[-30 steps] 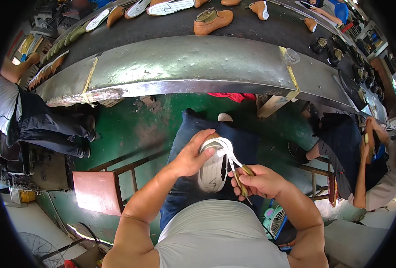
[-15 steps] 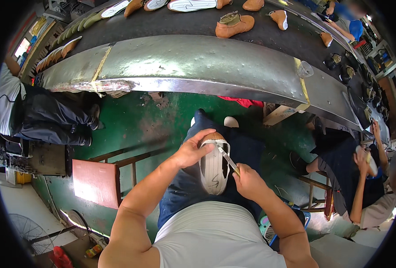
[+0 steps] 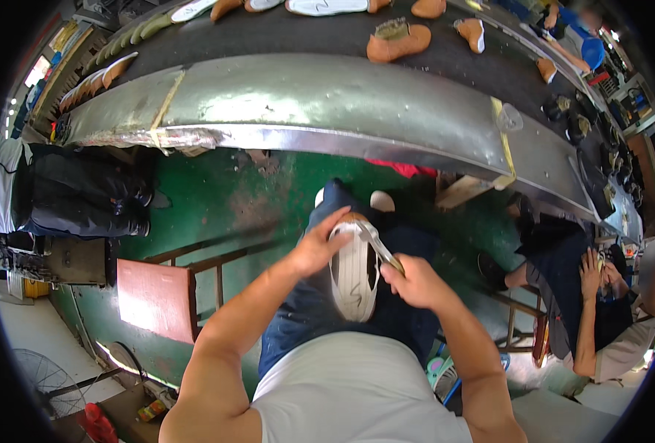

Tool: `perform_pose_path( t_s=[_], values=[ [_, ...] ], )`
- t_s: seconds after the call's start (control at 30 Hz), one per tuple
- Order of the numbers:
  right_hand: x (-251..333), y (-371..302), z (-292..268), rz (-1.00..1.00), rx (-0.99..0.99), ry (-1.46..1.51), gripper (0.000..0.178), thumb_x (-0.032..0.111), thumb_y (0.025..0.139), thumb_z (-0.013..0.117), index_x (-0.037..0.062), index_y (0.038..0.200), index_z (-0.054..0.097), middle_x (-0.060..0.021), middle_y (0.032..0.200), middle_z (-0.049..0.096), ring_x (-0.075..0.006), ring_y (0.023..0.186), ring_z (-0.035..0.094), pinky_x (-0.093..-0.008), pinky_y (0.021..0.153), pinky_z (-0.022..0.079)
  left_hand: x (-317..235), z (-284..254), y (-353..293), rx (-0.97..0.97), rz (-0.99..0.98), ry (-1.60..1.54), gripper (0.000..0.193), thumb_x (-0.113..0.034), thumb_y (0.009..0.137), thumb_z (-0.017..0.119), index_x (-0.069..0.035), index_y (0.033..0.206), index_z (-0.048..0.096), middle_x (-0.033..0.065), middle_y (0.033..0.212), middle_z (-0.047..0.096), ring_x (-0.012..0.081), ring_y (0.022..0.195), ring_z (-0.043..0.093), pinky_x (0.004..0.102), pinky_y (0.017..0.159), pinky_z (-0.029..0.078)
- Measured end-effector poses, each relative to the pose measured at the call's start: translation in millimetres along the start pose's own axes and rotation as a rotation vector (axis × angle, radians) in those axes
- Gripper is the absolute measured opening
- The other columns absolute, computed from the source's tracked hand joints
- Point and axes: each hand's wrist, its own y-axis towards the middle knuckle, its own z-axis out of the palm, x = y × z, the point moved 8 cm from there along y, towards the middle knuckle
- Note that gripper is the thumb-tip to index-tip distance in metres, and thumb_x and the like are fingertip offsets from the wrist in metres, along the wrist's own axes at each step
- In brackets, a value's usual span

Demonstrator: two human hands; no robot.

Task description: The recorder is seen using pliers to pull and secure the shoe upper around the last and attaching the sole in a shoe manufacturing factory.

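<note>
Hands point(image 3: 316, 249) hold pliers point(image 3: 377, 242) (right) and a shoe point(image 3: 351, 269) (left), dark scrawl point(image 3: 355, 295) on its sole point(image 3: 348, 284).

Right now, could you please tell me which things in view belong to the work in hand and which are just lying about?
In use:
- shoe, gripped near its toe by the left hand
- pliers, held in the right hand

Apparently just lying about:
- stool
- wire fan
- red cloth
- clear cup

Both hands point(image 3: 315, 249) point(image 3: 414, 282) curled, arms point(image 3: 233, 314) bent inward
</note>
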Motion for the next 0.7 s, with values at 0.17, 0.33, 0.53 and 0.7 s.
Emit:
perform_pose_path(
  t_s=[0.17, 0.33, 0.53, 0.7],
  values=[
    [-32.6, -14.2, 12.3, -0.12, -0.439, 0.006, 0.06, 0.045, 0.081, 0.081, -0.0031, 0.105, 0.056, -0.0158, 0.082, 0.067, -0.0334, 0.077, 0.069, -0.0402, 0.072, 0.054, 16.0, 18.8, -57.1, -0.138, -0.255, 0.385, 0.036, -0.019, 0.1, 0.054, 0.0, 0.13, 0.057, 0.0167, 0.11, 0.07, 0.0203, 0.096, 0.065, 0.0349, 0.086, 0.052],
    [-53.7, -20.1, 35.5, -0.014, -0.523, 0.137, 0.052, 0.031, 0.083, 0.079, -0.0038, 0.112, 0.053, -0.0205, 0.089, 0.068, -0.0349, 0.084, 0.07, -0.0413, 0.077, 0.054, 42.6, 33.2, -66.0, -0.168, -0.117, 0.114, 0.061, 0.0, 0.086, 0.048, -0.004, 0.147, 0.047, 0.0235, 0.118, 0.068, 0.0294, 0.111, 0.067, 0.0342, 0.097, 0.049],
    [-79.0, -29.3, 38.2, 0.011, -0.499, -0.01, 0.046, 0.018, 0.082, 0.072, -0.0029, 0.117, 0.051, -0.0269, 0.094, 0.067, -0.0451, 0.091, 0.067, -0.0477, 0.081, 0.053, 33.0, 62.3, -52.0, 0.083, -0.352, -0.037, 0.083, 0.01, 0.076, 0.049, -0.008, 0.156, 0.035, 0.0173, 0.143, 0.054, 0.0246, 0.131, 0.053, 0.0303, 0.108, 0.04],
    [-71.5, -64.2, 5.8, 0.049, -0.374, -0.151, 0.038, 0.024, 0.092, 0.064, -0.0009, 0.118, 0.055, -0.0271, 0.09, 0.067, -0.0473, 0.087, 0.065, -0.0526, 0.077, 0.052, 41.9, 85.8, -46.0, 0.296, -0.4, -0.322, 0.093, 0.009, 0.073, 0.053, -0.011, 0.16, 0.025, 0.0151, 0.147, 0.05, 0.0228, 0.134, 0.049, 0.0317, 0.113, 0.036]
  ],
)
